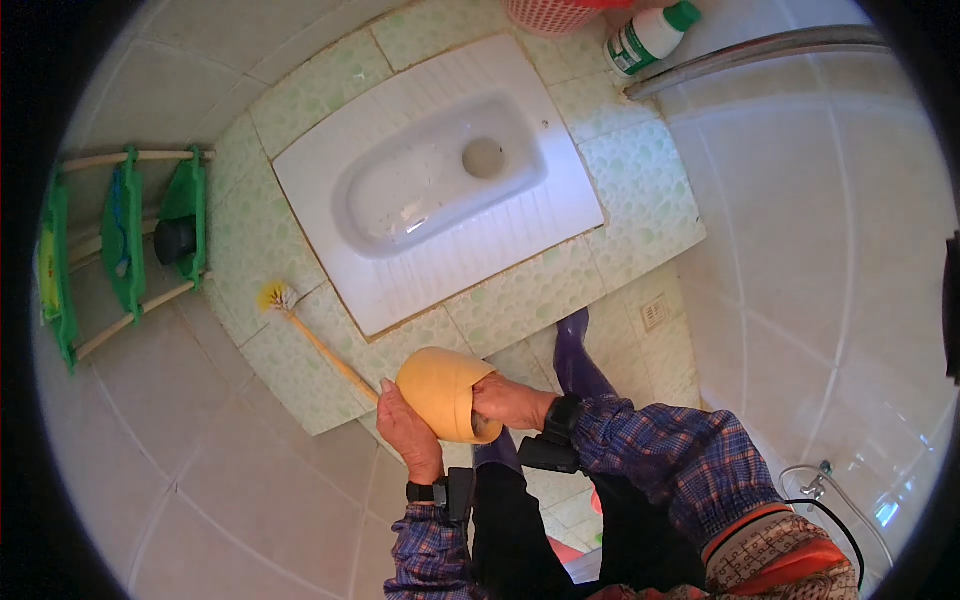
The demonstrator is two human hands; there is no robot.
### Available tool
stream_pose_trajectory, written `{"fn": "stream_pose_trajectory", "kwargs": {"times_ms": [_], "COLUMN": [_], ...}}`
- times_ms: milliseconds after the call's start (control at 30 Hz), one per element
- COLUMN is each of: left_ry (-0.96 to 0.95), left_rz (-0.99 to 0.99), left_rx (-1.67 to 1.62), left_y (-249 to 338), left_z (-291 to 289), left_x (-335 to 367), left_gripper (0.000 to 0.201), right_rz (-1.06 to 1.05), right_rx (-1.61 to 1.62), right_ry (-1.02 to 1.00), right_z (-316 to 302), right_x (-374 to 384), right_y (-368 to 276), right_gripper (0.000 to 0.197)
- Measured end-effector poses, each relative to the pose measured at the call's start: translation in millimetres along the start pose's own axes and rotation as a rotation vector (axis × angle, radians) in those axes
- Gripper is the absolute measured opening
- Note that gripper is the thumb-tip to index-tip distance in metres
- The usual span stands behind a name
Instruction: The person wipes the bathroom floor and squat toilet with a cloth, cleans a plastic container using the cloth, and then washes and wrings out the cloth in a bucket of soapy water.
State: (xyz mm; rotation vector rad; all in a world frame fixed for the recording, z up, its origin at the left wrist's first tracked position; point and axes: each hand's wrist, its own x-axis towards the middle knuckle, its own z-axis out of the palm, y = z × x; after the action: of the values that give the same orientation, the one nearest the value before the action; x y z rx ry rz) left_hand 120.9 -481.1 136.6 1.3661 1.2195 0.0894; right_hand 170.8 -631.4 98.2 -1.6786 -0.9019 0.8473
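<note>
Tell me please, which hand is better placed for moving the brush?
Likely the left hand: in view, the brush handle reaches it, while the right hand is partly inside the yellow pot.

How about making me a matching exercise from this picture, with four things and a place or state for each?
Things
1. Brush
2. Yellow container
3. White bottle
4. Green rack

Places and states
A. Beside the pink basket, with a green cap on
B. Against the wall at the picture's left
C. Long and thin, its near end by the left hand
D. Has the right hand's fingers hidden in its opening

Right pairs: 1-C, 2-D, 3-A, 4-B
</note>
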Motion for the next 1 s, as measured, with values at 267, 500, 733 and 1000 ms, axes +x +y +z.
{"fn": "stream_pose_trajectory", "kwargs": {"times_ms": [267,500,733,1000], "left_ry": [-0.133,-0.062,-0.108,-0.145], "left_rz": [0.119,-0.045,0.249,0.72], "left_rx": [0.047,-0.127,0.567,1.004], "left_y": [-3,2,-8,-15], "left_z": [10,22,-1,-31], "left_x": [12,4,20,51], "left_gripper": [0.036,0.037,0.038,0.041], "right_rz": [0.077,0.134,0.263,0.424], "right_rx": [0.216,-0.283,0.17,0.697], "right_ry": [0.112,0.263,0.02,0.138], "right_z": [-28,-7,7,-32], "right_x": [-3,6,2,12], "right_y": [-19,-29,-5,-66], "right_gripper": [0.042,0.053,0.05,0.048]}}
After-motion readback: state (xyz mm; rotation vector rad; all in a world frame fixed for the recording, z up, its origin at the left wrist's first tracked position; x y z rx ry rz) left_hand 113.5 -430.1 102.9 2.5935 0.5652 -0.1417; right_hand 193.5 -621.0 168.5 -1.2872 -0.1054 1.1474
